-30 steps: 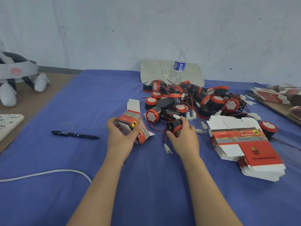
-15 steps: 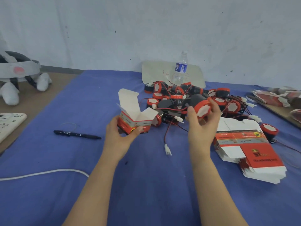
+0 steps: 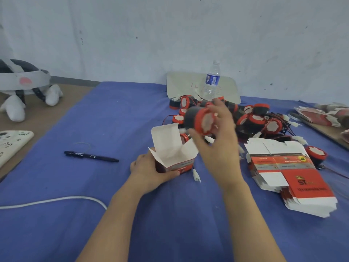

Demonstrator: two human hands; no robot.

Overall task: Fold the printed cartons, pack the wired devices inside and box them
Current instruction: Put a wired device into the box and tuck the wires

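My left hand grips a small red and white printed carton that stands upright on the blue cloth with its top flaps open. My right hand holds a black device with a red rim in the air just above and right of the carton's mouth, blurred by motion. Its white connector lies on the cloth beside the carton. A pile of the same wired devices lies behind. A stack of flat printed cartons sits to the right.
A water bottle stands before a white board at the wall. A black pen lies on the cloth to the left, a white cable in front of it. More flat cartons lie at far right.
My right hand picked a device from the pile, lifted it and swung it left toward the carton. My left hand turned the carton upright and set it with its open mouth facing up.
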